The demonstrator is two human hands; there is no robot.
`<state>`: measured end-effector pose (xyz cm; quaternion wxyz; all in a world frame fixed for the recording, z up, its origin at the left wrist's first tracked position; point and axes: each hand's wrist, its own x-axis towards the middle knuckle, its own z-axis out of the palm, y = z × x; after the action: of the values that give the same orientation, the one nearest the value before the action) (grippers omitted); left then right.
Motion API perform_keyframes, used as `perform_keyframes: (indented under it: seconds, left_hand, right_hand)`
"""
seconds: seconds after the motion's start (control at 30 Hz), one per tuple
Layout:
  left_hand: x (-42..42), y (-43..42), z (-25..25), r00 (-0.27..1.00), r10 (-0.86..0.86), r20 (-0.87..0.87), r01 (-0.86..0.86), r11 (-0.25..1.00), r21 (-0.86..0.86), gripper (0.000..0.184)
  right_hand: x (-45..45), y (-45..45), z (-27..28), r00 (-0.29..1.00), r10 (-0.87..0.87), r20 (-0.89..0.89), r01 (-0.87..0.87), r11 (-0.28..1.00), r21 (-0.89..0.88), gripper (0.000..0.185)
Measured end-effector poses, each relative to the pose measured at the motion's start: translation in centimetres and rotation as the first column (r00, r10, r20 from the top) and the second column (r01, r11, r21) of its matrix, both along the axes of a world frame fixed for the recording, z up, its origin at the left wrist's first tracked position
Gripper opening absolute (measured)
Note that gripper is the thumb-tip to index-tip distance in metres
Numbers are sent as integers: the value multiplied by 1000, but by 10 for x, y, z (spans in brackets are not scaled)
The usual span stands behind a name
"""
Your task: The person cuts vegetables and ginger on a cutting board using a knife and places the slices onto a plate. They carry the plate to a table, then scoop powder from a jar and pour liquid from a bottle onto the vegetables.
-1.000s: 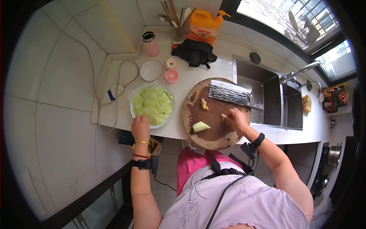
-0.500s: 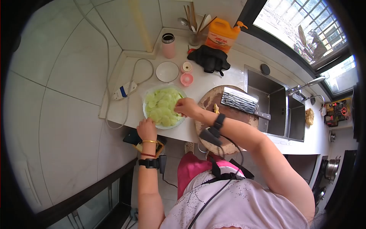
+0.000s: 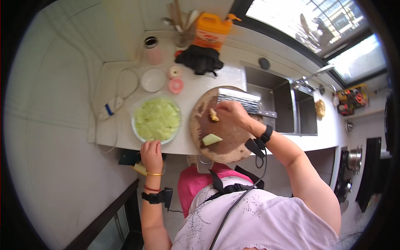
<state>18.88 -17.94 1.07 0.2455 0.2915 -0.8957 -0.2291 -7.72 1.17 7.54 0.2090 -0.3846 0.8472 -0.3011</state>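
Observation:
A pale bowl [image 3: 134, 127] full of thin light-green vegetable slices [image 3: 157, 118] sits near the counter's front edge. My left hand [image 3: 151, 152] is at its near rim, fingers closed on the edge. Over the round wooden chopping board [image 3: 233, 143], my right hand [image 3: 234, 113] has its fingers curled together; whatever they hold, if anything, is hidden. Beneath and behind that hand lies a cleaver [image 3: 246, 101] with a patterned blade, its handle pointing right. A small piece of ginger [image 3: 213, 115] lies just left of my right fingers. Nearer me on the board is a light-green vegetable chunk [image 3: 211, 139].
A steel double sink [image 3: 277, 98] is right of the board. Behind the bowl stand a white bowl [image 3: 153, 80], a pink cup lid [image 3: 175, 85] and a pink flask [image 3: 153, 52]. A black cloth [image 3: 200, 59] lies before an orange jug [image 3: 211, 32]. A power strip [image 3: 111, 108] lies left.
My right hand has moved from the slices in the bowl to above the chopping board, exposing the green chunk. My left hand stays at the bowl's near rim. The camera view has shifted right.

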Motion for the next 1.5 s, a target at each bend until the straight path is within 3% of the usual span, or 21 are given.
perform_keyframes:
  seconds: [0.13, 0.2, 0.4, 0.53, 0.7, 0.8, 0.97, 1.07, 1.13, 1.2, 1.23, 1.33, 1.5]
  left_hand:
    - [-29, 51, 0, 954, -292, -59, 297, 949, 104, 10]
    - [-44, 76, -2, 889, -450, -88, 457, 885, 92, 15]
    - [-65, 116, -12, 868, -497, -24, 497, 868, -2, 33]
    - [-76, 122, -12, 915, -401, 50, 403, 915, -15, 38]
    - [-72, 130, -13, 907, -411, 96, 413, 911, -2, 37]
    - [-59, 141, -21, 902, -422, 94, 428, 903, -44, 35]
    - [-54, 153, -22, 931, -364, 21, 365, 930, -50, 35]
    - [-57, 153, -26, 936, -351, -11, 349, 934, -83, 35]
    - [-61, 151, -23, 940, -340, 4, 339, 936, -91, 33]
    - [-63, 151, -23, 940, -340, 13, 340, 935, -98, 31]
    - [-62, 150, -24, 940, -341, 22, 341, 934, -105, 30]
    - [-63, 150, -24, 943, -329, 41, 332, 938, -103, 27]
    - [-63, 144, -23, 926, -373, 59, 378, 918, -123, 30]
  right_hand:
    - [-20, 103, -18, 883, -11, -470, 113, 975, 189, 15]
    - [-20, 138, -26, 858, -13, -513, 159, 958, 241, 22]
    - [-38, 178, -71, 736, -39, -676, 223, 956, 188, 35]
    - [-51, 165, -69, 753, -62, -655, 220, 962, 162, 33]
    - [-64, 161, -76, 775, -15, -632, 195, 957, 216, 37]
    - [-65, 157, -71, 828, 13, -561, 178, 942, 284, 37]
    - [-57, 163, -54, 798, 16, -602, 128, 972, 195, 40]
    - [-38, 171, -27, 835, -63, -546, 171, 974, 148, 37]
    - [-24, 182, -19, 898, -51, -437, 128, 981, 149, 36]
    - [-1, 184, -17, 953, 10, -304, 1, 999, 36, 29]
    - [12, 180, -5, 981, 63, -184, -38, 990, 136, 29]
    - [40, 165, 3, 971, 213, -110, -175, 944, 280, 30]
    - [58, 155, 10, 958, 277, -75, -243, 922, 303, 32]
